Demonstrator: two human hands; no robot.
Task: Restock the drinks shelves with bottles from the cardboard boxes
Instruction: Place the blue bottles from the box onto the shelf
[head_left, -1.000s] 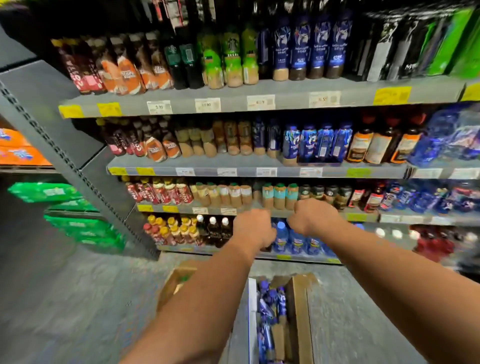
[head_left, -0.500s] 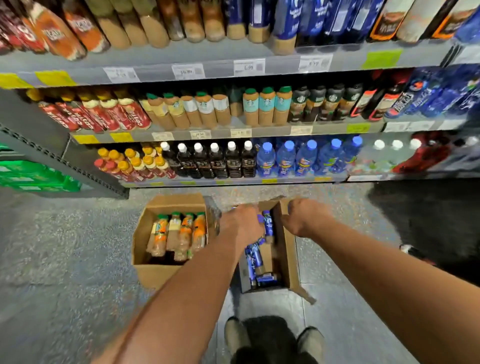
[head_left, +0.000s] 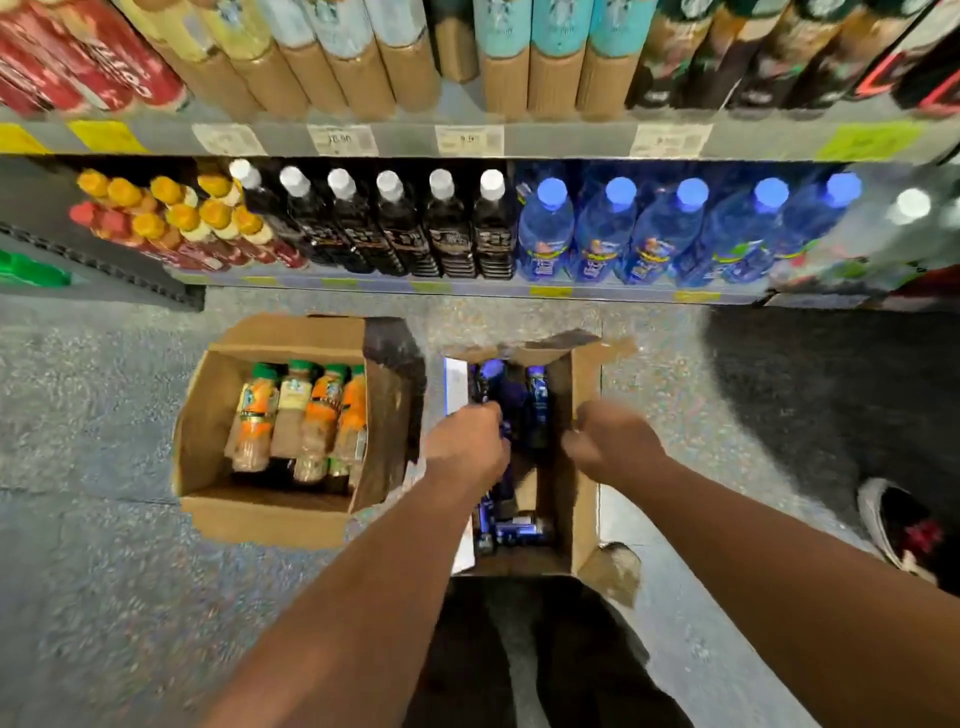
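Inside the narrow cardboard box on the floor, the left hand curls down among the dark blue bottles; blur hides whether it grips one. The right hand is fisted over the box's right wall, with nothing seen in it. Just to the left stands a second cardboard box holding four green-capped bottles. Beyond, the bottom shelf carries six white-capped black bottles and five blue-capped bottles.
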